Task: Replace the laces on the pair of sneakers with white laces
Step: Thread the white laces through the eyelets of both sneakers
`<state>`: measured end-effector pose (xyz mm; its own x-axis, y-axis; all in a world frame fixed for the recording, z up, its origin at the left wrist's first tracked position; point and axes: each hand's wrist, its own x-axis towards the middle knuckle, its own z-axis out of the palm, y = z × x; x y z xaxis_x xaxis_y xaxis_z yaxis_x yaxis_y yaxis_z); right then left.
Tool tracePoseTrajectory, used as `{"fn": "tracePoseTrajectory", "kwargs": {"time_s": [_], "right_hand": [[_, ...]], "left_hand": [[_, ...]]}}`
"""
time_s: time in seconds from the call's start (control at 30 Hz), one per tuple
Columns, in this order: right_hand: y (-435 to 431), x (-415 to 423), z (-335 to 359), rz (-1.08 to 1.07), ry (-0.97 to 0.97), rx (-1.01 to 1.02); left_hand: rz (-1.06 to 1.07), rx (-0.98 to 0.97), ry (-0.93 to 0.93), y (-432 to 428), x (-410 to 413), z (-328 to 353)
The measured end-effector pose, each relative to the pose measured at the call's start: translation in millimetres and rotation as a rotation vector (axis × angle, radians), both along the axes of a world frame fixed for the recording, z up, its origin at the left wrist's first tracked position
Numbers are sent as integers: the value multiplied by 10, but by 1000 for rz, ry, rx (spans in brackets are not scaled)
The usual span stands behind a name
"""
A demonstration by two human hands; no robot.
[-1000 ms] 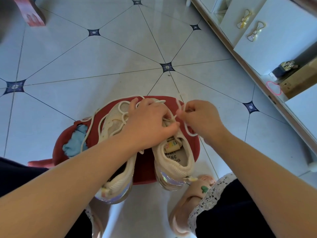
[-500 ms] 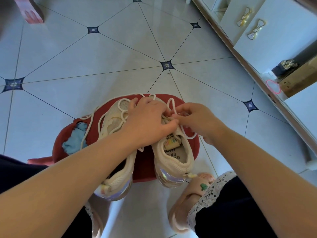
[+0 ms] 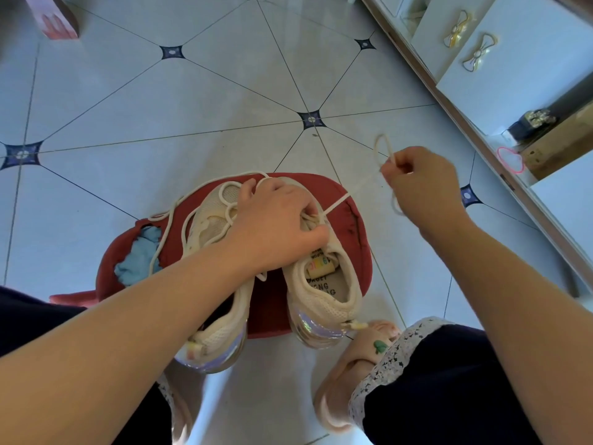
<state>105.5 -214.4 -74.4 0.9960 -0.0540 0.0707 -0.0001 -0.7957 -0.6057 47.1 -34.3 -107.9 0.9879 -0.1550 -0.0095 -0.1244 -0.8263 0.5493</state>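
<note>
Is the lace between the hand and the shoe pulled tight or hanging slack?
Tight. The lace runs in a straight line from the right shoe up to the right hand, which pinches it.

Single head-worn wide-angle view: looks steeply down and forward from above the person's lap, close over both forearms and the red stool [image 3: 353, 232], tiled floor [image 3: 192, 107] beyond, cabinet [image 3: 513, 69] upper right
</note>
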Motion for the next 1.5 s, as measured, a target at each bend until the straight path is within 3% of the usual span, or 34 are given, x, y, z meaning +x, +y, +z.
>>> {"fn": "tracePoseTrajectory", "kwargs": {"time_s": [0.17, 0.43, 0.53, 0.67, 0.77, 0.93, 1.17, 1.37, 1.5], "right_hand": [[255, -206, -118, 311, 384, 76], [370, -255, -213, 224, 563, 242], [381, -234, -209, 248, 502, 171], [279, -136, -107, 167, 198, -36], [97, -9, 29, -15, 17, 7], [-19, 30, 155, -136, -74, 127], [8, 28, 157, -55, 121, 173], [244, -142, -44, 319, 245, -175], [294, -171, -38, 369, 244, -184]], "left_hand": [[-2, 12, -13, -6, -1, -4], [5, -12, -18, -14, 12, -12], [8, 13, -4, -19, 14, 2], [-16, 43, -20, 10, 7, 0], [-21, 41, -8, 10, 10, -5], [-23, 22, 11, 14, -8, 2], [135, -47, 39, 95, -27, 15], [137, 43, 11, 89, -68, 59], [165, 63, -6, 91, -82, 66]]}}
